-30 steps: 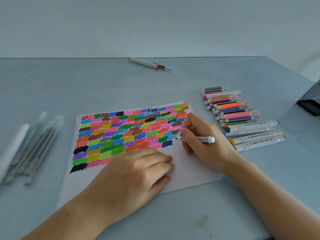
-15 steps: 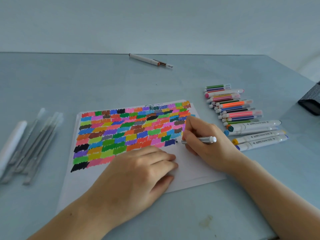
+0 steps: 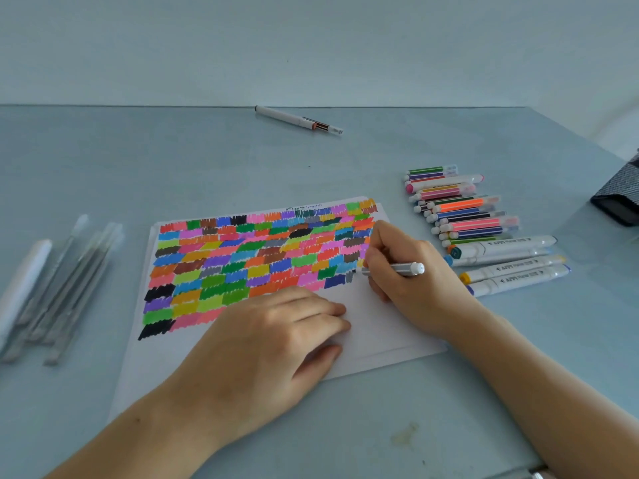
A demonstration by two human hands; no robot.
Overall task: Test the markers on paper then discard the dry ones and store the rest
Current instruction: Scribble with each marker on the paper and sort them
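A white sheet of paper [image 3: 377,326] lies on the table, most of it covered with rows of coloured scribble patches. My right hand [image 3: 411,274] grips a thin grey marker [image 3: 401,268] with a white end, its tip on the paper beside a small grey patch at the end of a row. My left hand [image 3: 273,344] rests flat on the lower part of the sheet, palm down. To the right, a row of coloured markers [image 3: 466,212] lies side by side, with three thick white markers [image 3: 508,267] nearest me.
A bunch of grey pens and a white one [image 3: 52,285] lie at the left. A single white pen [image 3: 297,119] lies at the far edge of the light blue table [image 3: 173,160]. A dark fabric case [image 3: 619,195] sits at the right edge.
My right hand has shifted slightly along the row and a small grey patch has appeared at the marker tip. My left hand has stayed on the paper.
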